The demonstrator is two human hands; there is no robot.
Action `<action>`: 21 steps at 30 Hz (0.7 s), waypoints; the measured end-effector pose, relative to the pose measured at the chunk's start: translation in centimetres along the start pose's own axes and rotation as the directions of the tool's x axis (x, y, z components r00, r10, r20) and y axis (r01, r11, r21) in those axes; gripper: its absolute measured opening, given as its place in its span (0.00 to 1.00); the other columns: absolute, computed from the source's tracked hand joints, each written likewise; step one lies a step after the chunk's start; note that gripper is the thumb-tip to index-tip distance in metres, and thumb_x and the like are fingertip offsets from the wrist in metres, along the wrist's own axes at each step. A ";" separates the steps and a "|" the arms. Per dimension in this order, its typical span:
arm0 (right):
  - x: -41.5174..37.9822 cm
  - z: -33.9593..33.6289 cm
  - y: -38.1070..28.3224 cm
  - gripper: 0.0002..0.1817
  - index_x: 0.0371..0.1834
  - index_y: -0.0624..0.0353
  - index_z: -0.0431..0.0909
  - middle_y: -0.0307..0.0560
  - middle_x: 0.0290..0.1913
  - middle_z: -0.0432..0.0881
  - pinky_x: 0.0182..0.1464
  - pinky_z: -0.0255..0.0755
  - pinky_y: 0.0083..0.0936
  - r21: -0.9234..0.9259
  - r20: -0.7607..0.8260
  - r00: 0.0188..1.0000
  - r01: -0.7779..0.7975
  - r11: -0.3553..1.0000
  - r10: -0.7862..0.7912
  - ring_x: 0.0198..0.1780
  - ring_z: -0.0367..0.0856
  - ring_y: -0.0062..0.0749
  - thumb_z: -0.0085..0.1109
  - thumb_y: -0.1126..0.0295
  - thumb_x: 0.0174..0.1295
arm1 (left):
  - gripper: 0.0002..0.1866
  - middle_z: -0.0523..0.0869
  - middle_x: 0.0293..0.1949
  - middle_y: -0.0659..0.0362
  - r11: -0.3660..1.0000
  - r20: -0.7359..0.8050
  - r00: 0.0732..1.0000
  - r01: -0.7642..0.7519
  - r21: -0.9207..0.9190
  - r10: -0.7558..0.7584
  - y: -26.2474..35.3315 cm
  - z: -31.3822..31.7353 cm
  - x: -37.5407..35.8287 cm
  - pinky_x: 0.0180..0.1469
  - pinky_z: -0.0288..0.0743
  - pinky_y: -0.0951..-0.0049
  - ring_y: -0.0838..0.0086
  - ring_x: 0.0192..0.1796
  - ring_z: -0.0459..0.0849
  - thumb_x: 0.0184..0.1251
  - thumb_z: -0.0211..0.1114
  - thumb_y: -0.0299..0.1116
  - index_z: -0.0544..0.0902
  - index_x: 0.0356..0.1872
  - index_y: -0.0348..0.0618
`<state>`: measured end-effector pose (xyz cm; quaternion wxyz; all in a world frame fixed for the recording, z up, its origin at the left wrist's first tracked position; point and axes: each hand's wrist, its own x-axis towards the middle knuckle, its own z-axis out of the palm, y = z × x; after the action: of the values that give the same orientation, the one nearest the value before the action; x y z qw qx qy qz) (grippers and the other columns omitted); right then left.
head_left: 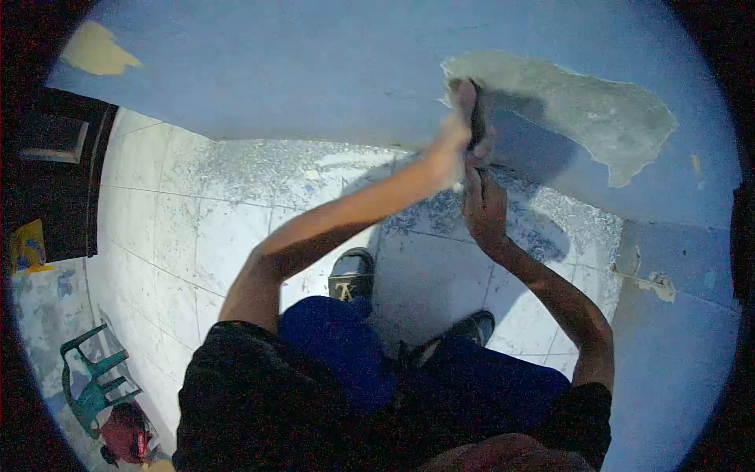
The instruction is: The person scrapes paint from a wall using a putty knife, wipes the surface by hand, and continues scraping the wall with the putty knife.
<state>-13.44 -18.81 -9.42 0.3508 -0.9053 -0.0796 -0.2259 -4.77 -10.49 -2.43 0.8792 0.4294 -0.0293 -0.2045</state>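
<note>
My left hand, smeared by motion, is closed along a dark, narrow, flat tool held against the blue wall. The tool looks like a scraper, though its blade is hidden. Just below, my right hand is closed with fingers wrapped at the tool's lower end; its handle hardly shows. Both hands are at the left end of a bare grey patch where the blue paint is gone. A shadow from the hands falls on the wall to their right.
Paint flakes litter the white tiled floor along the wall. My shoes stand on the tiles below. At the lower left are a green plastic chair and a dark red bundle. A dark door stands at the left.
</note>
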 end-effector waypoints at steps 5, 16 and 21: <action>-1.8 0.2 0.2 0.13 0.31 0.62 0.69 0.40 0.17 0.68 0.16 0.58 0.22 0.044 0.069 0.993 -0.101 0.994 0.098 0.15 0.65 0.20 0.43 0.64 0.70 | 0.37 0.66 0.11 0.64 0.966 0.017 0.969 0.247 -0.082 -0.246 0.7 -0.2 -0.4 0.18 0.55 0.77 0.78 0.13 0.63 0.45 0.51 0.77 0.68 0.21 0.46; 2.6 -3.7 -5.2 0.15 0.28 0.58 0.66 0.36 0.16 0.66 0.17 0.57 0.21 0.513 0.383 0.822 -0.568 0.643 0.421 0.14 0.61 0.19 0.40 0.61 0.71 | 0.35 0.70 0.13 0.63 0.989 0.111 0.983 0.149 -0.020 -0.146 4.0 0.6 -0.7 0.17 0.59 0.77 0.76 0.13 0.68 0.54 0.53 0.70 0.74 0.24 0.41; 3.0 0.6 -7.5 0.15 0.28 0.59 0.66 0.37 0.17 0.66 0.17 0.58 0.23 0.671 0.394 0.794 -0.593 0.445 0.464 0.14 0.63 0.20 0.40 0.61 0.70 | 0.34 0.73 0.13 0.61 0.979 0.129 0.988 0.056 0.198 -0.083 4.3 -2.0 -0.4 0.16 0.60 0.78 0.77 0.13 0.69 0.58 0.52 0.67 0.75 0.21 0.39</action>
<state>-12.83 -12.93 -3.90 0.7458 -0.6594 0.0924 0.0209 -3.24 -6.55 -0.33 0.8215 0.4986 -0.0939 -0.2602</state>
